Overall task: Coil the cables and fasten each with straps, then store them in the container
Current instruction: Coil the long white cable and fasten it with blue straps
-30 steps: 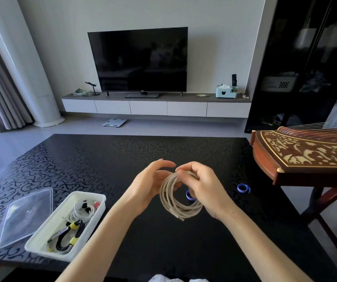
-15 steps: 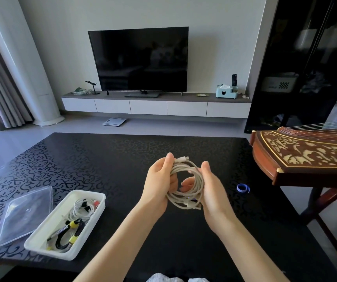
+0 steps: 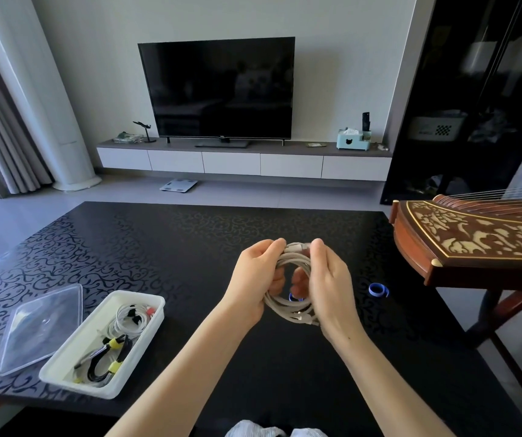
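Note:
A white cable (image 3: 294, 312) is wound into a coil and held upright above the black table (image 3: 158, 247). My left hand (image 3: 255, 285) grips the coil's left side, and my right hand (image 3: 329, 290) grips its right side, with both thumbs near the plug end at the top. One blue strap (image 3: 378, 290) lies on the table to the right. Another blue strap (image 3: 294, 297) shows through the coil's centre. At the front left, a white container (image 3: 64, 367) holds a coiled white cable and a black cable with yellow straps.
A clear lid (image 3: 39, 326) lies left of the container. A wooden zither (image 3: 474, 241) on a stand juts in beside the table's right edge. A TV and a low cabinet stand by the far wall.
The hands turned the coil upright and raised it slightly. The left hand went from pinching the top to gripping the coil's left side, and the plug end now sticks out on top.

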{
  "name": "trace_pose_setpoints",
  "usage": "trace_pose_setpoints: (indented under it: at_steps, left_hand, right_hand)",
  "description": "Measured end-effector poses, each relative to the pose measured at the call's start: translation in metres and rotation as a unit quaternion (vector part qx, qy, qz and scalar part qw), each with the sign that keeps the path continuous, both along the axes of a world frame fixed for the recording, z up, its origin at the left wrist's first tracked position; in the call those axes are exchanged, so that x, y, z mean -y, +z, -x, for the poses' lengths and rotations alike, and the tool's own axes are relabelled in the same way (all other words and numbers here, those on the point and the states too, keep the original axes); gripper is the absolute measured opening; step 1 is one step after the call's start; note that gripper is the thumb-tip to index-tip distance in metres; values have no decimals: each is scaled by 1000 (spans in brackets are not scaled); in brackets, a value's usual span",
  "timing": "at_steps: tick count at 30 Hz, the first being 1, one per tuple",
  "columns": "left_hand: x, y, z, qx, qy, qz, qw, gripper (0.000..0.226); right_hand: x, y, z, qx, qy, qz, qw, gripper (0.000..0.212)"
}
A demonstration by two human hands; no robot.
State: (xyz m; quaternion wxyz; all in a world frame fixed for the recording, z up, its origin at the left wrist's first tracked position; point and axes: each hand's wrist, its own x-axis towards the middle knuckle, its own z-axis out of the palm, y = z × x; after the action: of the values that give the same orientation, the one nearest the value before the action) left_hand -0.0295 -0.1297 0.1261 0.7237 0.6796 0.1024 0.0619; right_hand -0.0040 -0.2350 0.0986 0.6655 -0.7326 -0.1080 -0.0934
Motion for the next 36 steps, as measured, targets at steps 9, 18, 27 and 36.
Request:
trace_pose_setpoints:
  at_steps: [9,18,27,36]
  left_hand:
    - [5,7,-1,-13,-3,13,1000,21]
    - [4,3,-8,-13,-70,-21,997,36]
    - [0,-38,-14,-83,-131,93,983,36]
    - [-14,-90,-56,-71,55,87,992,44]
  right_hand:
    - [2,-6,-13,250,-33,90,964,40]
    - [7,-6,-25,216,5,78,973,46]
    - [5,-52,-39,270,-81,109,953,47]
    - [24,-112,-77,72,-19,108,991,37]
